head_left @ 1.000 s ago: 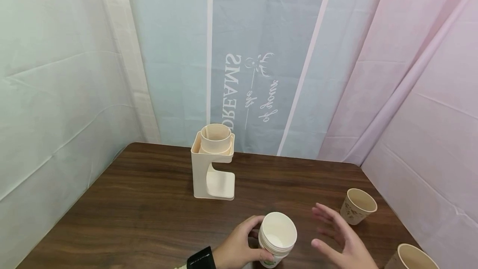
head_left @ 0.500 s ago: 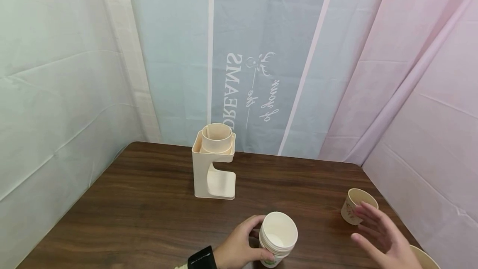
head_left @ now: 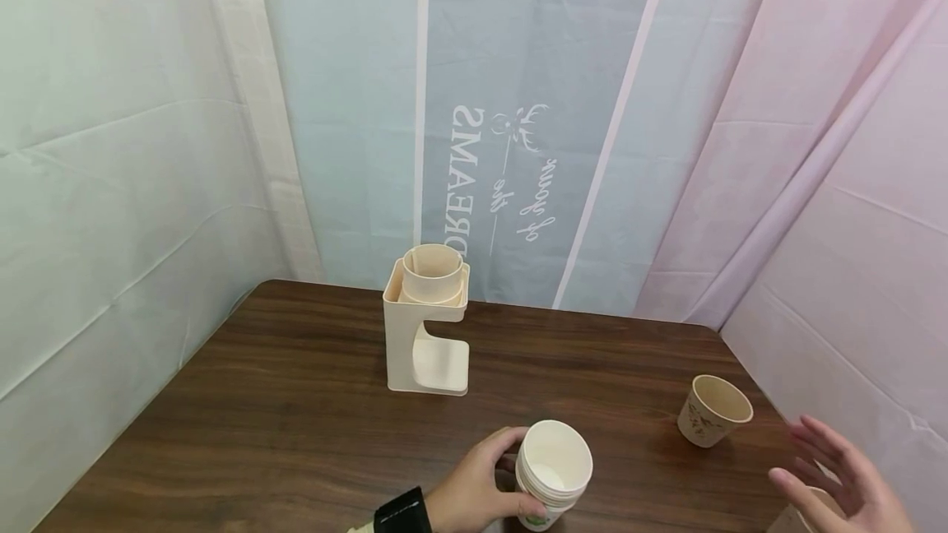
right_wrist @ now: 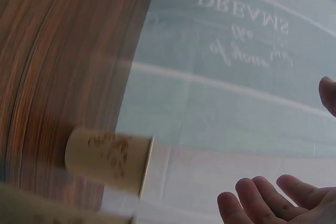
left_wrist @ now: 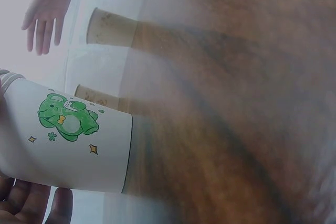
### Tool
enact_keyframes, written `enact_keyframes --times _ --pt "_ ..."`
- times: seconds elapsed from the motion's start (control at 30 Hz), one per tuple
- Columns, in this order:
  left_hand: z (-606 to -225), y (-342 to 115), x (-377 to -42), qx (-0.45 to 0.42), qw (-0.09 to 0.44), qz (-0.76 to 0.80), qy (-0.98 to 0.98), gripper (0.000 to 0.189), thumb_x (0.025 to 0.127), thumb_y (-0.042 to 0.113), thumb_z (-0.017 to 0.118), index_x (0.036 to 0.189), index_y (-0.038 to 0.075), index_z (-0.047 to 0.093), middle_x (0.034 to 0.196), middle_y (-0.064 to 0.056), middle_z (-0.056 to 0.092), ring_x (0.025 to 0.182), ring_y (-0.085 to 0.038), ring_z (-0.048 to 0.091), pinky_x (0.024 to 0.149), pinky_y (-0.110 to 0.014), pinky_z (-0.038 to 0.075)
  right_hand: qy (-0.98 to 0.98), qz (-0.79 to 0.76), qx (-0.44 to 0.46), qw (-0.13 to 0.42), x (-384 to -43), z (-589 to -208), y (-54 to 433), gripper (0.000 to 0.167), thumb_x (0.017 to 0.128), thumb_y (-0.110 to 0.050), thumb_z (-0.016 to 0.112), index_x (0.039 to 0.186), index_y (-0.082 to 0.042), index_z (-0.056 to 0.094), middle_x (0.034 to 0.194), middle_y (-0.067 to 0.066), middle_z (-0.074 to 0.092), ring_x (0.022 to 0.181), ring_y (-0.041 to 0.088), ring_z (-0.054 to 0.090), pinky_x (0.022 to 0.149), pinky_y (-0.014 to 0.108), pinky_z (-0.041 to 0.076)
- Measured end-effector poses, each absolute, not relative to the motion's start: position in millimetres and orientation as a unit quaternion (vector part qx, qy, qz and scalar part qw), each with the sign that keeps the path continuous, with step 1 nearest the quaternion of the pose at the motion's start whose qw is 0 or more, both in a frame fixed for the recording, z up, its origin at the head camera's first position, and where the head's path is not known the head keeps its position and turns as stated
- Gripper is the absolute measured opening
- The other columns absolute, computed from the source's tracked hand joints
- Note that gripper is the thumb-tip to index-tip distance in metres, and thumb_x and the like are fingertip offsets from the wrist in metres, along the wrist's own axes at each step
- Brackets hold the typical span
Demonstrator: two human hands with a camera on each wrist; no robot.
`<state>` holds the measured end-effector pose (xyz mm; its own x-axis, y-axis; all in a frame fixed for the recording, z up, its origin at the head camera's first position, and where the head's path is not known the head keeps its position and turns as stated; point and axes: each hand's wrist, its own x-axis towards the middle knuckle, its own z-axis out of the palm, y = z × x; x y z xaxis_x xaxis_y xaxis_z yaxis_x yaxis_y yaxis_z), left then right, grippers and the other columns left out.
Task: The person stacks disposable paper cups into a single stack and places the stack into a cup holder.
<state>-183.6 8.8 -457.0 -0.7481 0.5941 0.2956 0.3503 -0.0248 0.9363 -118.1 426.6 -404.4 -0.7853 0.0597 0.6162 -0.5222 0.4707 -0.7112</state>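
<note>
My left hand [head_left: 477,484] grips a stack of white paper cups [head_left: 544,498] at the front middle of the table, fingers and thumb round its sides. A green cartoon bear shows on the outer cup [left_wrist: 105,166] in the left wrist view. At the front right, my right hand [head_left: 855,479] is over a tan paper cup [head_left: 791,521], which it partly hides. Its fingers are extended, the thumb stands apart, and nothing is between them. Farther back stands another tan paper cup [head_left: 704,426] with a brown leaf print, upright.
A cream cup dispenser [head_left: 401,348] with a round tube [head_left: 432,286] in its top stands near the back edge of the dark wood table [head_left: 259,418]. Cloth curtains [head_left: 355,105] hang behind the table and along both sides.
My right hand has moved right, from beside the white cups, past the far tan cup, to over the near tan cup. The left hand keeps holding the white stack in place.
</note>
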Motion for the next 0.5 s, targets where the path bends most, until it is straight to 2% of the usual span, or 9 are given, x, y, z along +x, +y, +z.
enact_keyframes --times 0.13,0.23,0.33,0.43,0.5 --pt "-456.0 9.0 -183.8 0.342 0.099 0.629 0.692 0.066 0.082 0.011 0.087 0.140 0.007 0.054 0.128 0.002 0.061 0.113 -0.006 0.059 0.094 -0.026 0.052 -0.797 0.507 0.079 0.318 -114.5 -407.4 441.5 0.087 0.077 0.032 0.064 0.143 -0.024 0.051 0.127 -0.021 0.061 0.112 -0.012 0.056 0.087 0.001 0.041" --pt "-456.2 9.2 -183.9 0.344 0.098 0.629 0.691 0.066 0.082 0.010 0.087 0.140 0.007 0.055 0.128 0.002 0.061 0.112 -0.006 0.059 0.094 -0.026 0.052 -0.771 0.544 0.036 0.328 -113.0 -413.4 454.8 0.082 0.079 0.029 0.064 0.140 -0.024 0.054 0.124 -0.022 0.062 0.109 -0.012 0.058 0.088 0.000 0.039" --pt "-456.9 9.5 -183.9 0.346 0.096 0.629 0.690 0.066 0.082 0.010 0.087 0.140 0.007 0.055 0.127 0.002 0.061 0.112 -0.005 0.059 0.093 -0.026 0.052 -0.794 0.503 -0.014 0.341 -109.9 -422.1 468.2 0.083 0.081 0.025 0.067 0.144 -0.027 0.052 0.125 -0.027 0.059 0.109 -0.016 0.055 0.090 0.001 0.036" --pt "-457.6 9.7 -183.7 0.345 0.094 0.629 0.690 0.066 0.082 0.010 0.087 0.140 0.008 0.055 0.127 0.002 0.061 0.111 -0.005 0.059 0.093 -0.026 0.052 -0.815 0.464 -0.026 0.346 -106.1 -432.9 483.0 0.088 0.082 0.025 0.067 0.150 -0.026 0.045 0.128 -0.029 0.054 0.112 -0.018 0.051 0.095 0.001 0.033" --pt "-457.7 9.7 -183.5 0.344 0.095 0.630 0.689 0.066 0.082 0.010 0.087 0.139 0.008 0.055 0.127 0.002 0.061 0.111 -0.005 0.059 0.093 -0.026 0.052 -0.822 0.450 -0.046 0.346 -105.1 -440.1 491.1 0.089 0.083 0.023 0.067 0.149 -0.032 0.042 0.126 -0.033 0.051 0.111 -0.021 0.049 0.099 0.001 0.030"
